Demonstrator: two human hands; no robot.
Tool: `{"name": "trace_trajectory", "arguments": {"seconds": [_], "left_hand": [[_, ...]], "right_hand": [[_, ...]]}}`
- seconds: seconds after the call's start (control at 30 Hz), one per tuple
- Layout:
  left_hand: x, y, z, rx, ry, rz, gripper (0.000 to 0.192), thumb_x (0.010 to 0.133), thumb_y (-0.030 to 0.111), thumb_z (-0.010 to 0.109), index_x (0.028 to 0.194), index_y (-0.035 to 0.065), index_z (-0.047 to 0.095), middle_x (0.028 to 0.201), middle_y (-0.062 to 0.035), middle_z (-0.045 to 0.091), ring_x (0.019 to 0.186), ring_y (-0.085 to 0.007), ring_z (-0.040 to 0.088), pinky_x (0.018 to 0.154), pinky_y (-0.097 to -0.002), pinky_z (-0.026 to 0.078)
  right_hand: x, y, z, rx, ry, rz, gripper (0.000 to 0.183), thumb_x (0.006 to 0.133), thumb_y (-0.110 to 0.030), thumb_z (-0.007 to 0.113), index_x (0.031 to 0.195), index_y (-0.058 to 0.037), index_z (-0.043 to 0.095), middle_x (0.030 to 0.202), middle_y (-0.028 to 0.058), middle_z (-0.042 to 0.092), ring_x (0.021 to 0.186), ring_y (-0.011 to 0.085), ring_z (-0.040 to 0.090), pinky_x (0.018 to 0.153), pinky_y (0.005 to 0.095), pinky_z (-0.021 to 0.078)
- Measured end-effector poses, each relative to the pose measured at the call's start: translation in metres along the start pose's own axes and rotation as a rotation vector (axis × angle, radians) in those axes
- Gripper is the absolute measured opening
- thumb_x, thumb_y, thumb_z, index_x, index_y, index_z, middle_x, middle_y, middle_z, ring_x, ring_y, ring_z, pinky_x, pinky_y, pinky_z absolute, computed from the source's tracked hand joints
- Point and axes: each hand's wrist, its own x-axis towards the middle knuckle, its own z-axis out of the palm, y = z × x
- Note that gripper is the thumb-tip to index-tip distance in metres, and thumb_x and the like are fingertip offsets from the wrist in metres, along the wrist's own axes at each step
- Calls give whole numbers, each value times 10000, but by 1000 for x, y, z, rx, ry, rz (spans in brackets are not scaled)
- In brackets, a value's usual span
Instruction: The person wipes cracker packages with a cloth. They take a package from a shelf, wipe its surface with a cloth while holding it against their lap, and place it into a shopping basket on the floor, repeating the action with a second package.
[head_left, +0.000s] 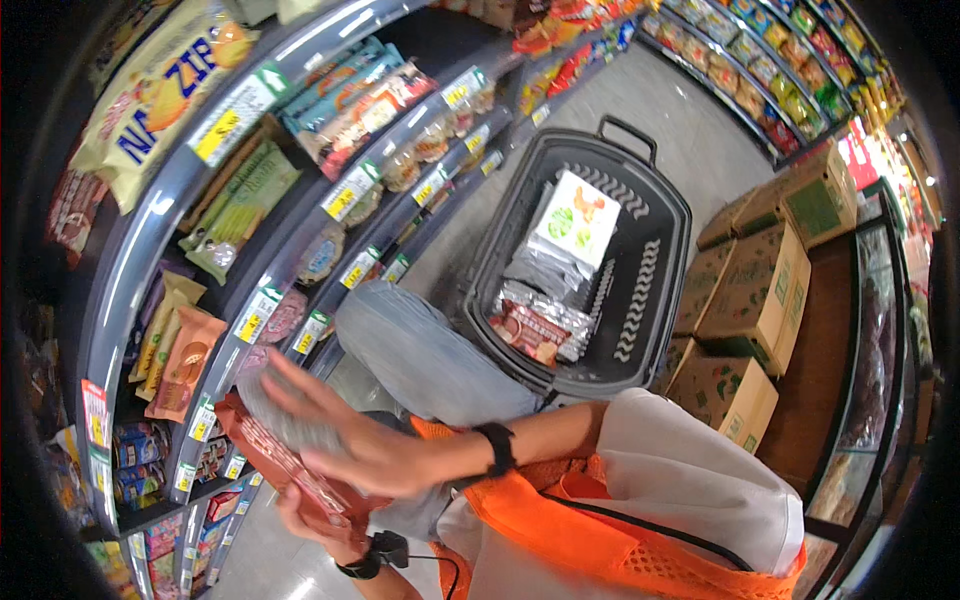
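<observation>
A reddish-brown snack packet (300, 465) lies in my left hand (311, 514), gripped near its lower end. Over the same packet, my right hand (367, 442) is blurred by motion. Between its thumb and fingers is a soft-looking grey thing (289, 416), too smeared to name surely. Packaged snacks fill the shelf beside my hands, with an orange-pink packet (187, 360) and green packets (244, 210) closest. Past my knee stands a black plastic basket (667, 292). Inside it are a white packet (581, 214) with printed pictures, silver packets (551, 270) and a brown-red packet (529, 334).
Dark shelf edges with price tags (259, 311) curve along the left. Brown cardboard cartons (750, 289) are stacked to the right of the basket. My jeans-clad leg (435, 360) is between shelf and basket. More snack racks (750, 60) stand farther off.
</observation>
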Motion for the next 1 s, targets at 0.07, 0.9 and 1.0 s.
{"name": "trace_trajectory", "arguments": {"seconds": [0.07,0.9,1.0], "left_hand": [[6,-39,-36,389,9,552,732,918,416,598,1508,29,402,1416,-171,523,1239,-268,575,1030,-414,495],[35,-71,105,411,-828,72,482,1044,341,525,1372,-12,532,1395,-205,598,1296,-255,562,1044,-396,435],[48,-85,104,471,-724,103,292,1007,116,576,1268,-13,574,1202,-144,690,1130,-215,638,983,-342,461]], "right_hand": [[8,10,-3,412,138,53,756,1079,-452,462,1614,9,192,1689,186,149,1563,263,151,1241,403,180],[-110,-64,-259,-334,538,506,596,843,-271,828,1302,21,585,1160,116,704,1066,241,653,950,393,526],[-129,-45,-318,-916,422,530,597,880,-374,781,1283,24,593,1122,174,707,1043,245,660,938,375,519]]}}
